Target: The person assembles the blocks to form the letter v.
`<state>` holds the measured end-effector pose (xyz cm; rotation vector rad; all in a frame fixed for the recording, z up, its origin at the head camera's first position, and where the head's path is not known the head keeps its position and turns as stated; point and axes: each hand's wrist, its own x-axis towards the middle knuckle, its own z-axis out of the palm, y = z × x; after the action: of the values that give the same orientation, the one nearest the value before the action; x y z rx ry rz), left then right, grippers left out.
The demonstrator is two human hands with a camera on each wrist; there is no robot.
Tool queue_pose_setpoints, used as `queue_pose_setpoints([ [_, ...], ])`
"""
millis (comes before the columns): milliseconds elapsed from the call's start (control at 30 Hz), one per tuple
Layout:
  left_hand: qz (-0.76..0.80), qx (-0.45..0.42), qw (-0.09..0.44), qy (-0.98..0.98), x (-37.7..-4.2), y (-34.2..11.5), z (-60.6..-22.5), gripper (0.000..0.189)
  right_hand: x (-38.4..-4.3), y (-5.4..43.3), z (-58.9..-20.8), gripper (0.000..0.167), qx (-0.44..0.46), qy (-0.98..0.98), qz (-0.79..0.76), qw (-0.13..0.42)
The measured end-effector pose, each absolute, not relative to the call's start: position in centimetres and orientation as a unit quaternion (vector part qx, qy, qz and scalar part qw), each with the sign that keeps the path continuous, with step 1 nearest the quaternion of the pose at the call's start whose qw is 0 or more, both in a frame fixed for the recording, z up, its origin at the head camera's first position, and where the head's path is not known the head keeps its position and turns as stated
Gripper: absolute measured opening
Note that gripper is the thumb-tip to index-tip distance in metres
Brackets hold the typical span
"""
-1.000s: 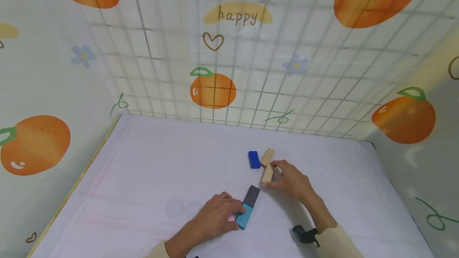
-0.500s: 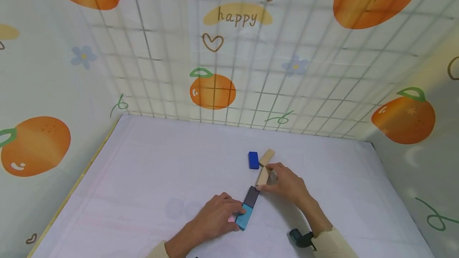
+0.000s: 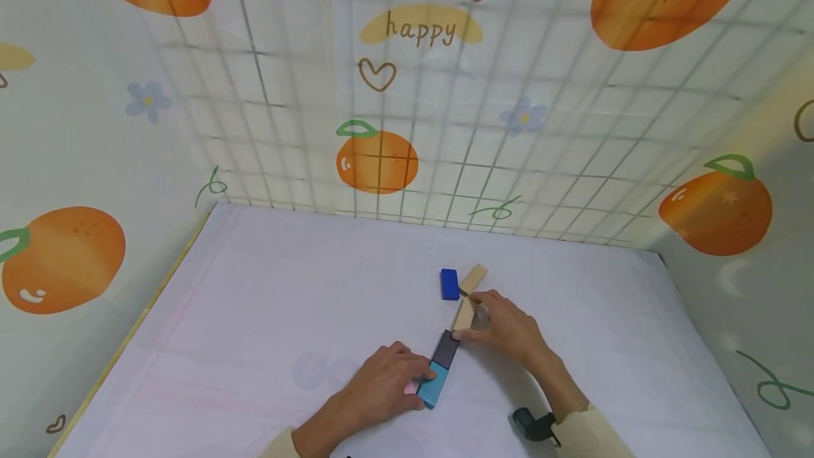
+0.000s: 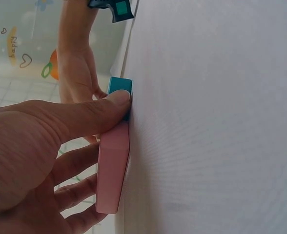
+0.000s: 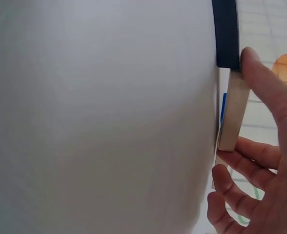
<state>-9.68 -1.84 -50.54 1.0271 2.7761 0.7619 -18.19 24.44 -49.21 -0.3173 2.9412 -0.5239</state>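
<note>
My left hand (image 3: 381, 384) pinches a light blue wooden block (image 3: 434, 387) between thumb and forefinger. Against that block's left side lies a pink block (image 4: 113, 168), mostly covered by the hand in the head view; the other fingers reach along its far side. A dark grey block (image 3: 446, 349) continues the line from the light blue one, end to end. With thumb and fingertips at its two ends, my right hand (image 3: 509, 327) grips a plain wood block (image 5: 235, 112). This block's near end is right at the dark block's far end, slightly tilted in the right wrist view.
Beyond the gripped block lie a blue block (image 3: 449, 284) and another plain wood block (image 3: 473, 279), close together. White cloth (image 3: 286, 281) covers the table, with patterned curtains (image 3: 305, 90) around its back and sides. A dark wrist camera (image 3: 534, 425) sits on the right wrist.
My right hand has brought the plain wood block nearer and a little left, up to the dark grey block's end. My left hand has stayed in place.
</note>
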Motion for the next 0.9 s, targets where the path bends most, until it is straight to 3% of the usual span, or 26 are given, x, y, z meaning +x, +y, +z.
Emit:
queue_pose_setpoints([
  [900, 0.246, 0.328, 0.065, 0.910, -9.81, -1.77, -50.67, 0.037, -17.79, 24.29, -49.22, 0.094, -0.124, 0.973, -0.182, 0.063],
])
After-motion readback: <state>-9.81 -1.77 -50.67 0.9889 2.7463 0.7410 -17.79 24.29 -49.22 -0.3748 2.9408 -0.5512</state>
